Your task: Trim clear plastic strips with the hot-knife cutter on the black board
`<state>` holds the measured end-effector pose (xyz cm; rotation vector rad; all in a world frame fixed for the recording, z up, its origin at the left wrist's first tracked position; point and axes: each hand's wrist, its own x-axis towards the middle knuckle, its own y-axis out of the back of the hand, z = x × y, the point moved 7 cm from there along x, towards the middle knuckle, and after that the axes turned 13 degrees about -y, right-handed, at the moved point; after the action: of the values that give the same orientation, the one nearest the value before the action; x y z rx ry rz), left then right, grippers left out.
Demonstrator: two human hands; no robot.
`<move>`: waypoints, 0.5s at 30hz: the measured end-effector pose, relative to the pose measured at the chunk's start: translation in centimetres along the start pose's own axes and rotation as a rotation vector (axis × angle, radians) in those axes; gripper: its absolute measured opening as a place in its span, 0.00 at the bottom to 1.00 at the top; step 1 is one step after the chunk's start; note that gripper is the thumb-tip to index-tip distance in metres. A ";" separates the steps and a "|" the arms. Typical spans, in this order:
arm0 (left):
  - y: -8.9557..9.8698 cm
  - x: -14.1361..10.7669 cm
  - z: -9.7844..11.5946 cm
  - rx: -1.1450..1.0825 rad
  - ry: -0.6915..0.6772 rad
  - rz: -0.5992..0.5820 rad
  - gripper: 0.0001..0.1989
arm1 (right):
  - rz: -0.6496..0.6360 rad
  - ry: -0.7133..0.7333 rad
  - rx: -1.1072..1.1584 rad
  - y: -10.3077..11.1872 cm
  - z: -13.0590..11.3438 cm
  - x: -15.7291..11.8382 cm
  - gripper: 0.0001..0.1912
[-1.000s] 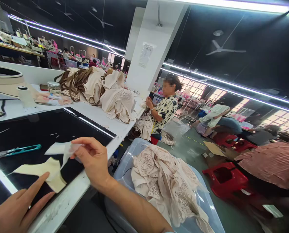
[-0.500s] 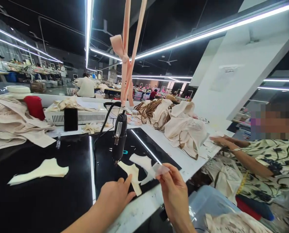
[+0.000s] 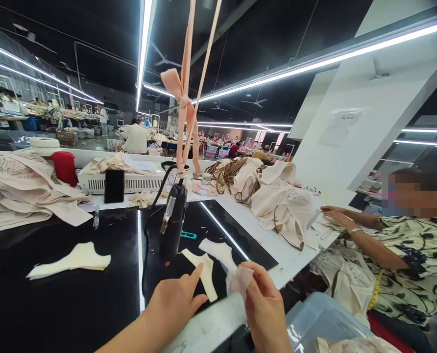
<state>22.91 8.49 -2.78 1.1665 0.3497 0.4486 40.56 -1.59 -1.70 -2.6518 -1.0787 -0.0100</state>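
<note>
cream cutout (image 3: pixel 208 283) lies against the left hand (image 3: pixel 172 300) (thumb and forefinger apart, i notice); the right hand (image 3: pixel 264 299) pinches translucent film (image 3: pixel 242 280).

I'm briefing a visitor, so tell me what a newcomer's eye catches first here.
A knotted peach ribbon hangs at upper centre, leading down to a black tool. Nearer, the left hand touches a cream piece, while the right hand's grip holds a translucent sheet beside it.

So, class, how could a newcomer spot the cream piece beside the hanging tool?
Find the black work surface, then the hanging black tool. Right of it lies the cream piece; unlike its neighbours, it is touched by the left hand.
</note>
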 end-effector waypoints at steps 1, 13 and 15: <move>0.3 -0.5 -0.2 -0.104 -0.003 0.039 0.29 | -0.031 0.012 -0.040 -0.4 0.2 -0.2 0.19; -1.4 -8.0 -3.3 -1.631 0.313 0.099 0.38 | -0.692 0.389 -0.370 -12.0 1.0 -7.6 0.14; -1.1 -9.1 -4.3 -1.615 0.330 0.144 0.34 | -0.768 0.496 -0.402 -13.4 1.1 -8.8 0.16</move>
<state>13.20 6.95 -5.06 -0.4672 0.0874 0.8076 24.88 1.81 -0.37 -2.1357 -1.9439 -1.0600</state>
